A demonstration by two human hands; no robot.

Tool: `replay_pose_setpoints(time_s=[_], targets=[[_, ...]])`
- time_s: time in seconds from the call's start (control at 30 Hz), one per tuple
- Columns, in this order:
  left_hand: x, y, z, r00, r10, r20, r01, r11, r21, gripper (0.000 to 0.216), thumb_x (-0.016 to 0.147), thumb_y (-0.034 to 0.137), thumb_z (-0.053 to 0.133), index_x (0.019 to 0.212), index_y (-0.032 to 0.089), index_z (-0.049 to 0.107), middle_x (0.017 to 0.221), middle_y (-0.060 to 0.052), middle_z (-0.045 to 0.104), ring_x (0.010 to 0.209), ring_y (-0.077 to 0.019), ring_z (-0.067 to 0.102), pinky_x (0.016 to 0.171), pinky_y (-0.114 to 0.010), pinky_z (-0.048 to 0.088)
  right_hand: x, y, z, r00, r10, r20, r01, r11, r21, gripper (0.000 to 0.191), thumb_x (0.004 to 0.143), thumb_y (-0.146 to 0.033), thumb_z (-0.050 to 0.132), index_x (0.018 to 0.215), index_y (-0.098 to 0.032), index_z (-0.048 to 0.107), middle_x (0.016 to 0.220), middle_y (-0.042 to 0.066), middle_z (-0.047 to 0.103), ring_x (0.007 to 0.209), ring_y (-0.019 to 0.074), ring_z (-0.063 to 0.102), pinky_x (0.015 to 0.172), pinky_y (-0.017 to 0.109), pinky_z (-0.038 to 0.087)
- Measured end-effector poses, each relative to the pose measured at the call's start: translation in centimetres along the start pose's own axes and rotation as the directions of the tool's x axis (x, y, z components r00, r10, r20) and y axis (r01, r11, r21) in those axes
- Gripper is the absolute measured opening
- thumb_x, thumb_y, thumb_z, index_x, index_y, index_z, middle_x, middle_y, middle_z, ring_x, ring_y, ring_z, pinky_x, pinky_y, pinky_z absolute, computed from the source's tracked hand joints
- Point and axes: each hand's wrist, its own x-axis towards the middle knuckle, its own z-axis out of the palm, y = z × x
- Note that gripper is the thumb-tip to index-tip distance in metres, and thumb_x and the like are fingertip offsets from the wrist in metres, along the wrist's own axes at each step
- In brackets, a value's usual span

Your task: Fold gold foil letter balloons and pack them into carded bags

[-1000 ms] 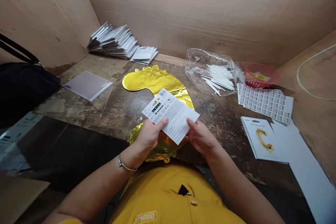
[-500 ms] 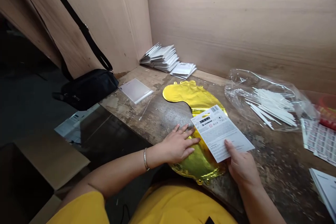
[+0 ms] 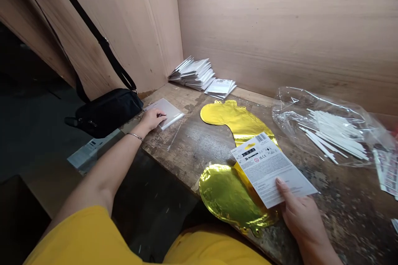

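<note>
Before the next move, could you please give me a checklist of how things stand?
1. Left hand touching the sleeve: ok, fingertips on it.
2. Sleeve lifted: not ok, it lies flat on the table.
3. Right hand gripping the card: ok, thumb on top.
4. Card over the balloon: ok.
5. One sleeve or a stack: cannot tell.
</note>
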Motion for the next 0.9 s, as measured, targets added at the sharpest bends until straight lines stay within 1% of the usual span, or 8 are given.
replay_pose_setpoints(time_s=[0.1, 0.27, 0.37, 0.5, 0.6, 0.73, 0.83, 0.9], targets=[[-0.3, -1.2, 1.0, 0.999, -0.036, -0.024, 0.037, 0.998, 0.047, 0.024, 0.088, 0.035, 0.062, 0.086, 0.012, 0.067, 0.091, -0.002, 0.067, 0.096, -0.0206, 0.061, 0.091, -0.036, 0.046, 0.0, 0.0, 0.0, 1.000, -0.002, -0.003, 0.002, 1.000, 0.007, 0.046, 0.066, -0.055, 0.072, 0.088, -0.016, 0.075, 0.097, 0.015, 0.075, 0.096, 0.0390, 0.069, 0.091, 0.053, 0.055], [0.5, -1.0, 1.8, 0.996, -0.081, -0.034, 0.083, 0.994, 0.072, 0.019, 0.067, 0.026, 0.078, 0.081, 0.016, 0.070, 0.091, -0.003, 0.072, 0.091, -0.0187, 0.060, 0.086, -0.028, 0.043, 0.2, 1.2, 0.1, 1.000, 0.002, 0.017, -0.004, 0.997, 0.075, 0.049, 0.064, -0.056, 0.075, 0.094, -0.018, 0.073, 0.103, 0.013, 0.075, 0.098, 0.0367, 0.068, 0.096, 0.054, 0.052], [0.7, -0.6, 1.9, 0.988, -0.140, -0.070, 0.147, 0.984, 0.099, 0.006, 0.074, 0.024, 0.070, 0.075, 0.018, 0.069, 0.086, -0.005, 0.073, 0.088, -0.0202, 0.061, 0.080, -0.029, 0.043, 0.3, 1.5, 0.1, 0.999, -0.002, 0.032, -0.001, 0.995, 0.098, 0.048, 0.065, -0.055, 0.076, 0.095, -0.018, 0.073, 0.104, 0.013, 0.074, 0.098, 0.0361, 0.068, 0.094, 0.055, 0.052], [1.2, 0.8, 0.3, 0.961, -0.231, -0.150, 0.251, 0.959, 0.132, 0.014, 0.080, 0.028, 0.062, 0.076, 0.017, 0.069, 0.076, -0.005, 0.071, 0.076, -0.0208, 0.061, 0.068, -0.028, 0.041, -0.2, 0.6, 0.1, 0.998, -0.063, 0.025, 0.062, 0.997, 0.053, 0.044, 0.068, -0.055, 0.073, 0.091, -0.017, 0.073, 0.095, 0.014, 0.076, 0.087, 0.0337, 0.071, 0.082, 0.049, 0.058], [1.0, 4.3, -2.0, 0.950, -0.212, -0.230, 0.252, 0.954, 0.163, 0.018, 0.082, 0.032, 0.057, 0.082, 0.017, 0.068, 0.081, -0.007, 0.071, 0.075, -0.0210, 0.060, 0.067, -0.029, 0.041, -0.7, -0.6, 0.4, 0.985, -0.171, -0.021, 0.171, 0.985, -0.005, 0.040, 0.069, -0.053, 0.071, 0.086, -0.018, 0.074, 0.090, 0.013, 0.076, 0.085, 0.0326, 0.071, 0.082, 0.047, 0.058], [-2.8, 12.9, -1.4, 0.983, 0.131, -0.131, -0.085, 0.948, 0.306, 0.019, 0.083, 0.034, 0.057, 0.072, 0.019, 0.061, 0.075, -0.005, 0.065, 0.071, -0.0198, 0.058, 0.065, -0.029, 0.040, -1.1, -1.7, 0.8, 0.970, -0.218, -0.104, 0.218, 0.976, -0.012, 0.038, 0.071, -0.051, 0.071, 0.084, -0.016, 0.073, 0.091, 0.015, 0.075, 0.090, 0.0327, 0.070, 0.086, 0.047, 0.056], [-7.7, 18.7, 2.7, 0.880, 0.471, 0.056, -0.472, 0.856, 0.211, 0.021, 0.087, 0.030, 0.051, 0.069, 0.019, 0.055, 0.077, -0.005, 0.060, 0.073, -0.0179, 0.055, 0.069, -0.029, 0.042, -1.2, -2.3, -0.5, 0.952, -0.195, -0.237, 0.218, 0.973, 0.074, 0.043, 0.074, -0.048, 0.070, 0.095, -0.011, 0.071, 0.102, 0.017, 0.074, 0.095, 0.0324, 0.070, 0.086, 0.048, 0.056], [-10.4, 21.2, 6.2, 0.797, 0.590, 0.127, -0.602, 0.791, 0.109, 0.020, 0.088, 0.025, 0.049, 0.070, 0.019, 0.054, 0.077, -0.005, 0.058, 0.072, -0.0170, 0.053, 0.069, -0.028, 0.042, -1.8, -2.9, -2.5, 0.893, -0.234, -0.385, 0.291, 0.952, 0.099, 0.044, 0.077, -0.047, 0.069, 0.101, -0.010, 0.070, 0.109, 0.017, 0.072, 0.099, 0.0314, 0.069, 0.089, 0.049, 0.055]])
